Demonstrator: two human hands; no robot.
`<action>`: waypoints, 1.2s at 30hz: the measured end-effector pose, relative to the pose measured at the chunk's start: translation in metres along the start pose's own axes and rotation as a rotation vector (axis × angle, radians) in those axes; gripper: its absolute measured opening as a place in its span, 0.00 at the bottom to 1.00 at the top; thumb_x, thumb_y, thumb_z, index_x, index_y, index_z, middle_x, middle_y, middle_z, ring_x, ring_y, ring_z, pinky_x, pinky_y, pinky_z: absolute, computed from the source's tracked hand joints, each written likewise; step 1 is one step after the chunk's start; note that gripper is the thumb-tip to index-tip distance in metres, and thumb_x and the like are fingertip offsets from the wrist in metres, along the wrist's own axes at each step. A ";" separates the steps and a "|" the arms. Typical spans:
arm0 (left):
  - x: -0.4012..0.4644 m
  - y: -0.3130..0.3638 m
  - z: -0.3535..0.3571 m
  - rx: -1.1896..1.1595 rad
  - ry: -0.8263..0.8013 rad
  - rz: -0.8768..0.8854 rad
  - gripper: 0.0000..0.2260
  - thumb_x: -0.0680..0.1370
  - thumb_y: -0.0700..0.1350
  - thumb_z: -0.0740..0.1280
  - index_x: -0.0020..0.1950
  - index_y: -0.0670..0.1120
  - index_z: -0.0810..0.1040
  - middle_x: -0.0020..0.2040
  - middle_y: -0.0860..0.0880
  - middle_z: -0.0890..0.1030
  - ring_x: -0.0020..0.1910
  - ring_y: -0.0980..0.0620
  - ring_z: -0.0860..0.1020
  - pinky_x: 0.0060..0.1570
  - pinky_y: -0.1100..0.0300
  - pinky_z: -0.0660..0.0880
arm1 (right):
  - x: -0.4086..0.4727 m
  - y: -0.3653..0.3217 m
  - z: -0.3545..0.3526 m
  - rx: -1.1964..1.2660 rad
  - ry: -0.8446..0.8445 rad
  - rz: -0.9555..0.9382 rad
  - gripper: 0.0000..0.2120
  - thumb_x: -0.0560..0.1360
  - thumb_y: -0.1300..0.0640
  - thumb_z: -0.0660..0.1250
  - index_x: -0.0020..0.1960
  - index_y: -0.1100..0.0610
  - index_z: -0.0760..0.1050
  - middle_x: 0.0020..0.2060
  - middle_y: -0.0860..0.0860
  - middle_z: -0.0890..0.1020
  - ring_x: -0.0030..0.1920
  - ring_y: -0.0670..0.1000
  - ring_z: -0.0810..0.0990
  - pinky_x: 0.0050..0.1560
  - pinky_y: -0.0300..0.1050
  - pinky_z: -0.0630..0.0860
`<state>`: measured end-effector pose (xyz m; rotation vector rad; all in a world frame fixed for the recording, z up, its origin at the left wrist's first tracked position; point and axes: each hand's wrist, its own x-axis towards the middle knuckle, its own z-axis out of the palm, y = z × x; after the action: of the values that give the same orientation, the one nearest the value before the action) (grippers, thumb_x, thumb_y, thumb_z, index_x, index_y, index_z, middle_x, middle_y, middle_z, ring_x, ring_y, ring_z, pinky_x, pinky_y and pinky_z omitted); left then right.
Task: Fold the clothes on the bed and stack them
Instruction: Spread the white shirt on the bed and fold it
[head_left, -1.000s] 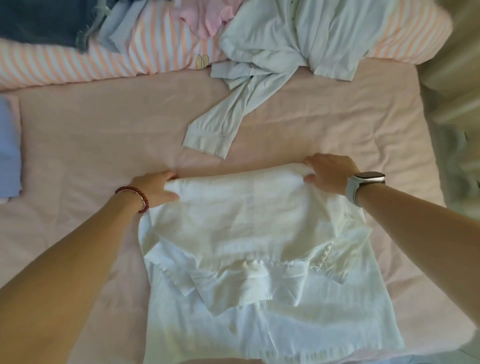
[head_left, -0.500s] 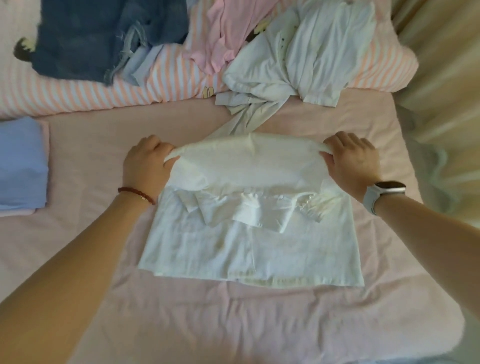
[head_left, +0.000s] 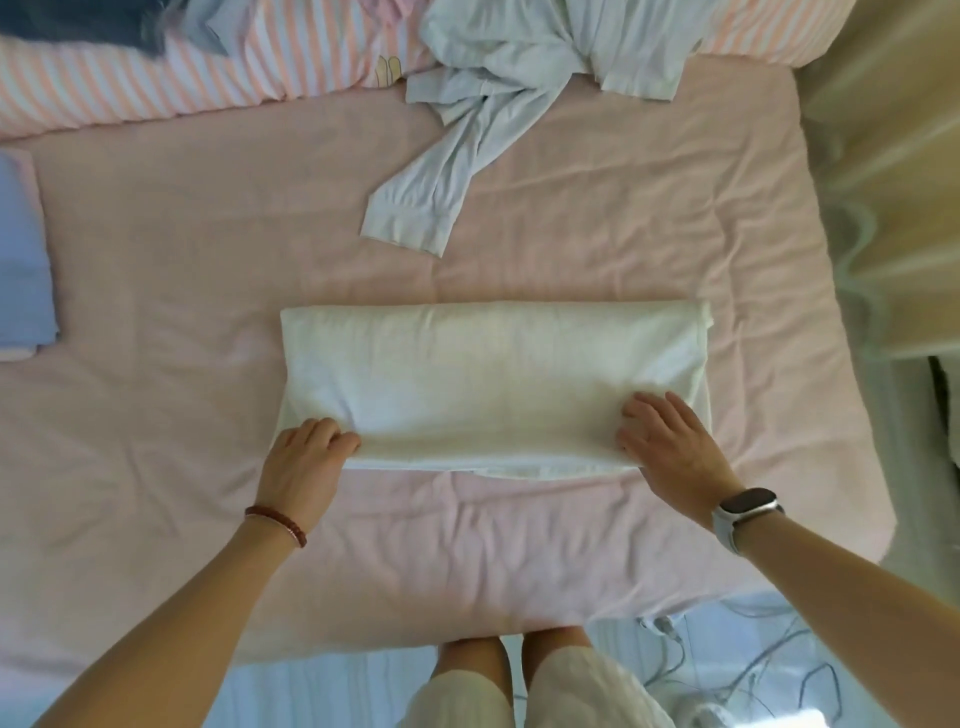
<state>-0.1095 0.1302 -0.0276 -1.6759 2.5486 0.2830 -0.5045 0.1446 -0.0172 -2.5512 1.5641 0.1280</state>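
White folded shirt (head_left: 493, 384) lies mid-frame on the pink bed (head_left: 208, 291); left hand (head_left: 304, 462) pinches its near edge with curled fingers, right hand (head_left: 670, 452) presses flat, fingers straight.

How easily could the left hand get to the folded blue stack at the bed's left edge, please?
Probably easily: the left hand rests on the white garment's near-left corner, and only bare pink sheet lies between it and the blue stack.
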 end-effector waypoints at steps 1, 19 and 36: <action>-0.002 0.002 0.003 -0.007 -0.017 -0.016 0.18 0.53 0.23 0.68 0.37 0.40 0.81 0.32 0.43 0.76 0.31 0.44 0.78 0.32 0.55 0.75 | -0.004 -0.004 0.004 0.007 -0.011 0.028 0.17 0.51 0.73 0.77 0.37 0.60 0.80 0.43 0.60 0.82 0.51 0.63 0.81 0.51 0.64 0.76; 0.047 0.124 0.022 -0.065 -0.014 -0.125 0.33 0.66 0.57 0.72 0.69 0.52 0.70 0.71 0.41 0.68 0.68 0.35 0.66 0.60 0.28 0.56 | 0.016 -0.027 0.019 0.069 -0.110 0.207 0.27 0.74 0.47 0.59 0.71 0.55 0.66 0.71 0.63 0.63 0.70 0.67 0.63 0.63 0.72 0.62; 0.087 0.158 0.059 -0.020 -0.358 -0.172 0.40 0.69 0.70 0.59 0.74 0.63 0.39 0.75 0.49 0.33 0.72 0.41 0.33 0.63 0.28 0.42 | 0.004 0.048 0.027 1.163 0.028 1.198 0.14 0.73 0.52 0.68 0.54 0.59 0.74 0.40 0.48 0.77 0.45 0.53 0.76 0.43 0.46 0.73</action>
<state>-0.2913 0.1248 -0.0824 -1.6625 2.1384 0.5415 -0.5457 0.1242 -0.0480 -0.6302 2.0304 -0.5219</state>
